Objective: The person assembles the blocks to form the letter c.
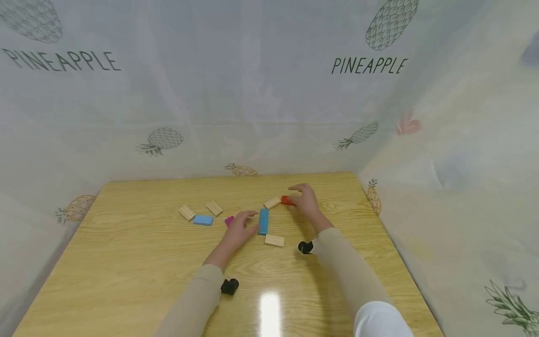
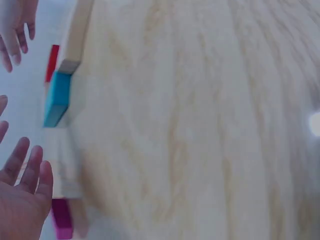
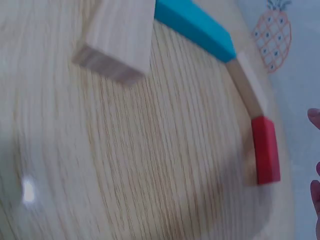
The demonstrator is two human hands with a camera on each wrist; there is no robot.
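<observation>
My right hand (image 1: pixel 306 200) hovers by a red wooden block (image 1: pixel 287 201) at the back right of the group. In the right wrist view its fingertips (image 3: pixel 315 192) are apart from that block. Touching the red block is a plain wooden block (image 1: pixel 272 202), which meets a long teal block (image 1: pixel 263 222). Another plain block (image 1: pixel 274 240) lies at the teal one's near end. To the left, my left hand (image 1: pixel 237 229) has its fingers loosely spread, holding nothing. Beside it lies a purple block (image 1: pixel 229 221), partly hidden by the hand.
Farther left on the wooden table (image 1: pixel 139 262) lie a light blue block (image 1: pixel 203 220) and two plain blocks, one at the outer left (image 1: pixel 186 213) and another plain block (image 1: pixel 214 208) nearer the middle. A pineapple-print cloth (image 1: pixel 252 93) hangs behind the table and along its sides.
</observation>
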